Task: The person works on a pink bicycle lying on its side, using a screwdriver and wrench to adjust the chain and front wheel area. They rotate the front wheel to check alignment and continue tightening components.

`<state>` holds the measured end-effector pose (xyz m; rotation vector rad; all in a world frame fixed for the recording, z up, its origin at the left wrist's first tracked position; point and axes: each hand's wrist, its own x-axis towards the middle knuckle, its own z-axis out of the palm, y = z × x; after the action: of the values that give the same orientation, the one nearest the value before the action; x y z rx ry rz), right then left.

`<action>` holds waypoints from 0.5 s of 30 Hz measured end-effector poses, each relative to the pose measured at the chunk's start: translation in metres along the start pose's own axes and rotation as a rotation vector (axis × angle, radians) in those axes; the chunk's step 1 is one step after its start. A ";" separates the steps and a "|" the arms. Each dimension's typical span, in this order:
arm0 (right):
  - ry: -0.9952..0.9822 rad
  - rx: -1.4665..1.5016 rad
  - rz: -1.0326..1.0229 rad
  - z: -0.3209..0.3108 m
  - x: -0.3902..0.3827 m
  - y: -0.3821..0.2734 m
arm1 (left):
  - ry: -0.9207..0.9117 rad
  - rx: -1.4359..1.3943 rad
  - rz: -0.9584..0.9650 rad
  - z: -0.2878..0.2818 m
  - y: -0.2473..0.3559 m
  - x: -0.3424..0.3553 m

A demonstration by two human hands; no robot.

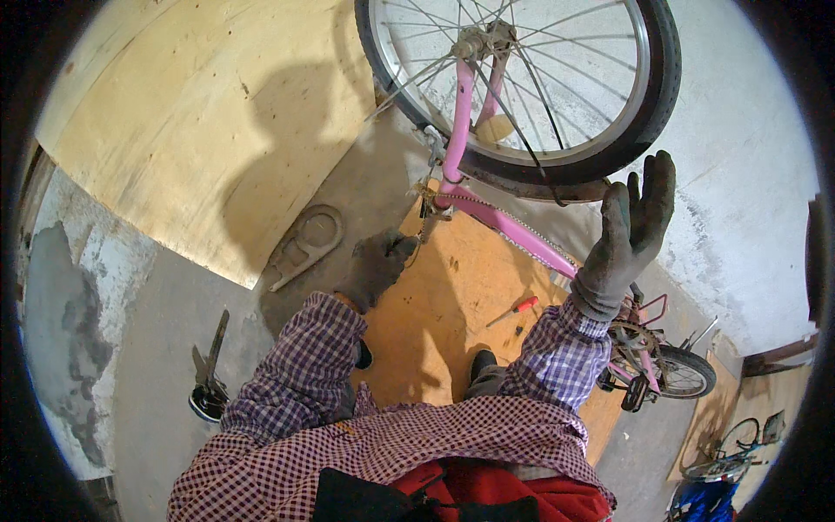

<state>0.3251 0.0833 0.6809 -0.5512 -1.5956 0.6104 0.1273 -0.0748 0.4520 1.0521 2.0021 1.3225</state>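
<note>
**Head view: gloved hands at an upturned pink bike**

Head camera looks down on a pink bicycle [500,222] standing upside down on a plywood sheet [452,296] on the concrete floor [156,348], rear wheel [522,78] up top of frame. Left hand [376,265], grey glove, low by the crank and chain area [428,204]; fingers curled, touching or just beside the chain, cannot tell if the grip pinches anything. Right hand [628,230], grey glove, raised just beside the tyre's lower edge, fingers spread and upright, palm toward the wheel, grip holds nothing. Both sleeves checked purple-white.

Red-handled screwdriver [515,310] lies on the plywood between the forearms, apart from both hands. Grey chain guard [306,244] flat on the floor left of the left hand, near the big plywood board [200,113]. Dark tool with a round base [209,383] on the floor far left. Blue bicycle [718,478] at lower right, well apart.
</note>
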 end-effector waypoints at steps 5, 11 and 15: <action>0.010 0.037 -0.029 0.000 0.001 -0.001 | -0.082 -0.152 -0.107 0.001 0.005 -0.002; -0.014 0.031 0.009 -0.001 0.002 0.000 | -0.123 -0.189 -0.105 -0.003 0.014 -0.003; -0.038 0.037 -0.008 -0.003 0.005 0.001 | -0.118 -0.100 -0.099 -0.007 0.025 -0.003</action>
<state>0.3274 0.0874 0.6838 -0.5085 -1.6187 0.6463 0.1318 -0.0755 0.4780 0.9507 1.8570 1.2647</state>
